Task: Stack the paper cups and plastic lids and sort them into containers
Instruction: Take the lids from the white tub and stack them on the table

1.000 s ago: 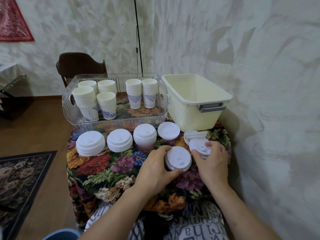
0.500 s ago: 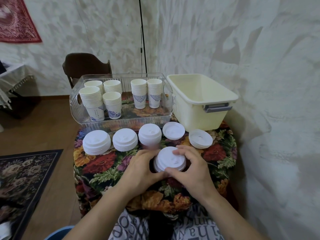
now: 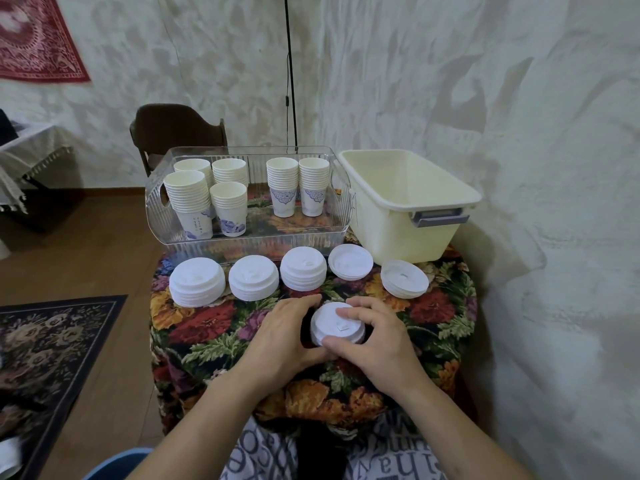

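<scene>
**Both hands clasped on a lid stack at the front of the bench**

The left hand (image 3: 284, 336) curls round the left flank of a short stack of white round plastic lids (image 3: 337, 325), thumb toward the near edge. The right hand (image 3: 375, 337) grips the same stack from the right, fingertips lying on the top lid and thumb at the near rim. The stack sits between the two palms, on or just above the flowered cloth of the bench (image 3: 214, 327); contact underneath cannot be confirmed.

Risks, as judged:
- Uneven squeeze could shear the stack and skew or spill the lids.
- Downward pressure from the right fingertips may jam the lids crooked rather than seat them.
- A lift toward the bin could clip the neighbouring stacks, which stand close behind.

Beyond the hands, five further white lid stacks (image 3: 252, 277) stand in a row. The rightmost, a thin stack of lids (image 3: 404, 279), sits apart, just in front of the cream rectangular plastic bin (image 3: 408, 206), whose visible interior holds nothing. Left of the bin, a clear ribbed plastic tray (image 3: 157, 209) holds six stacks of white paper cups with blue prints (image 3: 228, 207). The cups appear sorted; the lids have yet to go into a container.
</scene>
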